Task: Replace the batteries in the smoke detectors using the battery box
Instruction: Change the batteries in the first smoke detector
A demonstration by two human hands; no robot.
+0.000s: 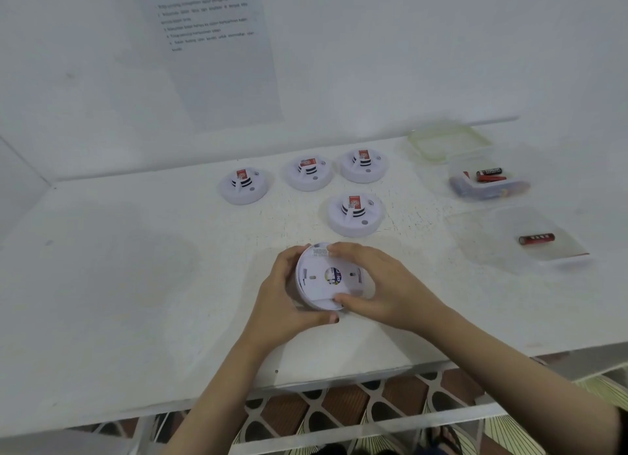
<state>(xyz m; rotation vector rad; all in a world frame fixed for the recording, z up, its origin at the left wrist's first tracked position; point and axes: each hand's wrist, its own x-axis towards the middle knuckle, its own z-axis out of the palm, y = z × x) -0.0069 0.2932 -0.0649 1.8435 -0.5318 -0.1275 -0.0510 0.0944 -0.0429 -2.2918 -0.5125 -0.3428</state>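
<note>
White table (136,284), near edge: detector (319,286) back-up, left hand (277,295) and right hand (382,284) both clamped round rim; step likely twisting it open; next: opposed turn

Smoke detectors: five. Four sit face-up toward the desk's far edge: left detector (244,186), middle detector (308,172), right detector (364,165) and nearer detector (355,215). The fifth detector (326,278) is back-up near the front edge. Hands: two, left hand (282,295) and right hand (380,284), both gripping it. Battery box (453,177): one, by the right edge. Lid (450,143): one. Batteries inside: a black battery (489,172), a red battery (492,179), others too blurred to count. Loose battery (537,239): one, on one clear plastic bag (492,237). Printed sheet (217,46): one.
</note>
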